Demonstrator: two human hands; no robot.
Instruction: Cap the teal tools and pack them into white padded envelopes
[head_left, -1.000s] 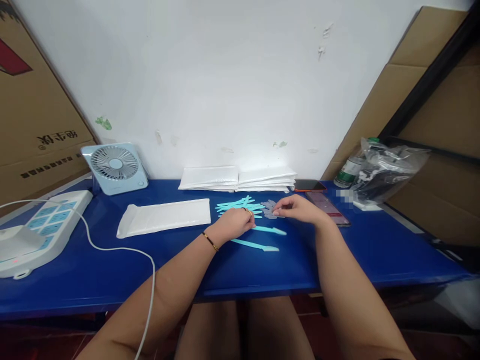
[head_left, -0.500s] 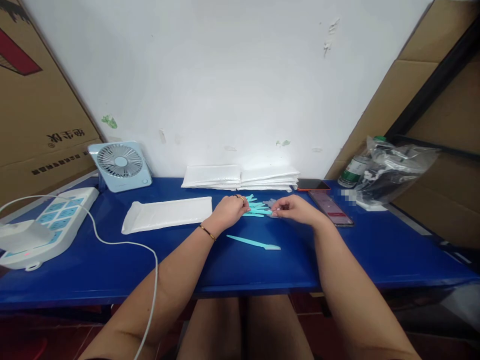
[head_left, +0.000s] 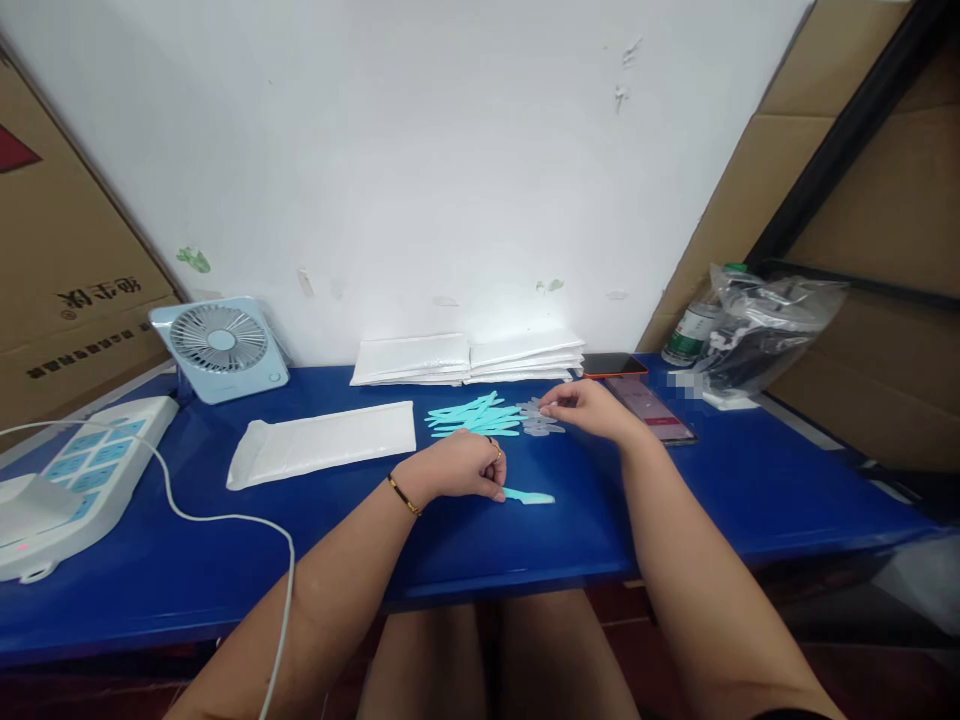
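My left hand (head_left: 469,467) is closed in a pinch on the handle of a turquoise eyebrow razor (head_left: 531,496), whose pale blade end points right, low over the blue table. Behind that hand lies a loose pile of more turquoise eyebrow razors (head_left: 474,412). Right beside them is a small heap of clear plastic blade caps (head_left: 541,425). My right hand (head_left: 585,408) reaches the heap's upper right edge, its thumb and forefinger pinched at a clear cap that the fingertips partly hide.
A white padded mailer (head_left: 322,445) lies flat at left, and stacked mailers (head_left: 465,360) rest against the wall. Two phones (head_left: 615,365) (head_left: 656,408), a bottle (head_left: 690,330) and a plastic bag (head_left: 776,330) are at right. A fan (head_left: 221,345), power strip (head_left: 101,460) and white cable (head_left: 217,517) are at left.
My left hand has come from the razor pile toward the front edge and taken hold of the single razor there. My right hand stays at the clear caps. The view has shifted slightly.
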